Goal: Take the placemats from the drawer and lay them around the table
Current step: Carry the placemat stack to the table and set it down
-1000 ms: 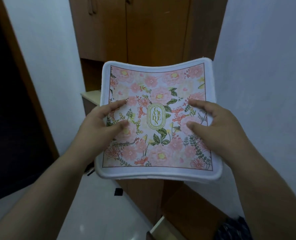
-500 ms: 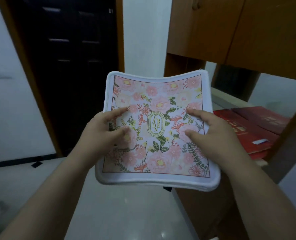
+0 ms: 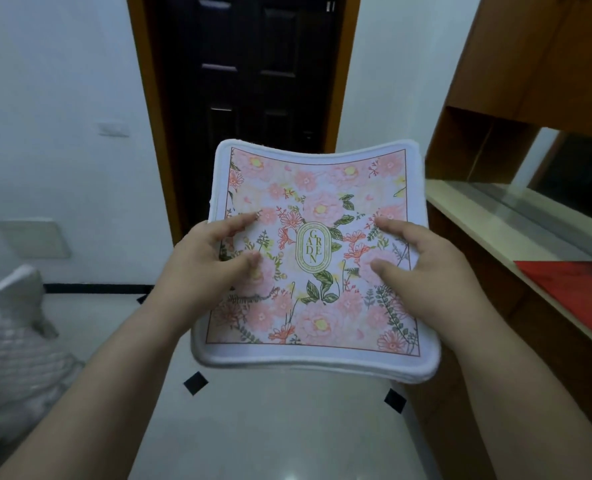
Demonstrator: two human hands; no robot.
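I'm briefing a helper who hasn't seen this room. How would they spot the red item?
Start at the wooden wall unit on the right and drop to its pale counter. The flat red item lies on that counter's near end, the only red thing there, with a gold mark.

Our left hand (image 3: 202,268) and right hand (image 3: 429,271) are bare, and both forearms show no sleeves, rings or watch.

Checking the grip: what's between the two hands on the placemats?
Head view: only the top placemat's floral face with its GARDEN emblem lies between left hand and right hand.
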